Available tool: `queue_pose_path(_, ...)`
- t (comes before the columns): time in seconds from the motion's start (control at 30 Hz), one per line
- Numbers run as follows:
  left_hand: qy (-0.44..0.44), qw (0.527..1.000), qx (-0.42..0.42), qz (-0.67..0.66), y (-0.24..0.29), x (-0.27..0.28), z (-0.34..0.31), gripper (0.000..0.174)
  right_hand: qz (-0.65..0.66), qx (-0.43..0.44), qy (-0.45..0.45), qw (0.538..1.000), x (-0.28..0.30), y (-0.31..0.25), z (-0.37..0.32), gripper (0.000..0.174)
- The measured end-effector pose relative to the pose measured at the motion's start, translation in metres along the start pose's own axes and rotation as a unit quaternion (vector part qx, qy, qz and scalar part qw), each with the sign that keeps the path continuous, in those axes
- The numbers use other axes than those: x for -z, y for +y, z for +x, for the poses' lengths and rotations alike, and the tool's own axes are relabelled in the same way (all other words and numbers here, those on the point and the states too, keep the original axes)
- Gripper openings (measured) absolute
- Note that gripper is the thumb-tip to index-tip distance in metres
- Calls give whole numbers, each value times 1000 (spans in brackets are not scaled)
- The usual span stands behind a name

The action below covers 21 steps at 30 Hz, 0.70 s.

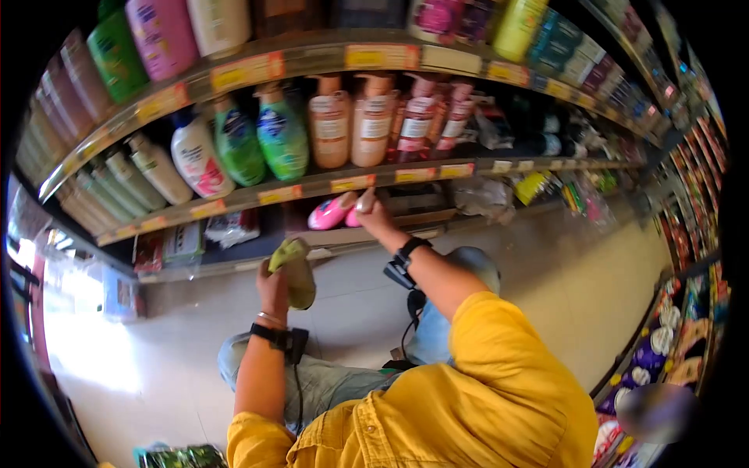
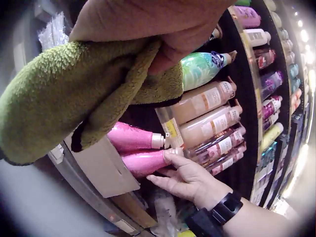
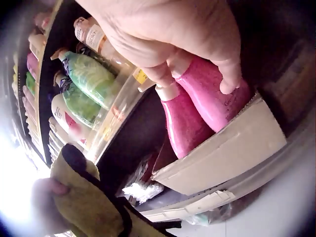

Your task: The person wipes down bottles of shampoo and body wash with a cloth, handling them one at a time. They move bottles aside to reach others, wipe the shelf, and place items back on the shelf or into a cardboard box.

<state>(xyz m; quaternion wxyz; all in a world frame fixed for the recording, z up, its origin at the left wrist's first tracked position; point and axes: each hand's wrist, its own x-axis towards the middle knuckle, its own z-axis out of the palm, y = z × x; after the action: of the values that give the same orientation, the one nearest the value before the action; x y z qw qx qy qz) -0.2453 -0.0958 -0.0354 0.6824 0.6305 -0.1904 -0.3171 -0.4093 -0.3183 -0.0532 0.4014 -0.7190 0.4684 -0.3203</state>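
My left hand point(image 1: 273, 290) grips a green cloth point(image 1: 299, 282) with a dark edge, which hangs in folds below the fingers. In the right wrist view the cloth point(image 3: 89, 197) is at the lower left, away from the bottles. With my right hand point(image 1: 376, 220) I hold a pink bottle point(image 3: 215, 94) around its pale cap and neck, fingers reaching down its side. A second pink bottle point(image 3: 183, 121) leans beside it, its pale cap close under my fingers. Both bottles are in a low cardboard box point(image 3: 232, 150) on the bottom shelf; its front wall hides their bases.
Above the box, a shelf holds peach pump bottles point(image 1: 330, 125), green bottles point(image 1: 282, 136) and a white bottle point(image 1: 200, 156). Its price-tag edge point(image 1: 351, 184) overhangs the bottom shelf. Plastic-wrapped items point(image 1: 484, 196) are to the right. Another stocked rack point(image 1: 663, 343) stands across the tiled floor point(image 1: 562, 257).
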Motion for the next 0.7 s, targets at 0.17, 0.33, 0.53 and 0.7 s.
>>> queue_pose_path(0.17,-31,999,4,-26,2,-3,-1,32,-7,0,19,1000,9,-23,-14,45)
queue_pose_path(0.33,-5,999,17,-34,2,-3,-3,33,29,21,22,999,9,-23,-15,47)
queue_pose_path(0.53,-4,1000,16,2,12,-9,-10,30,-44,22,18,999,15,-18,-14,47)
queue_pose_path(0.7,-3,1000,30,-8,25,-14,-16,29,-23,1,-17,1000,21,-9,-13,48)
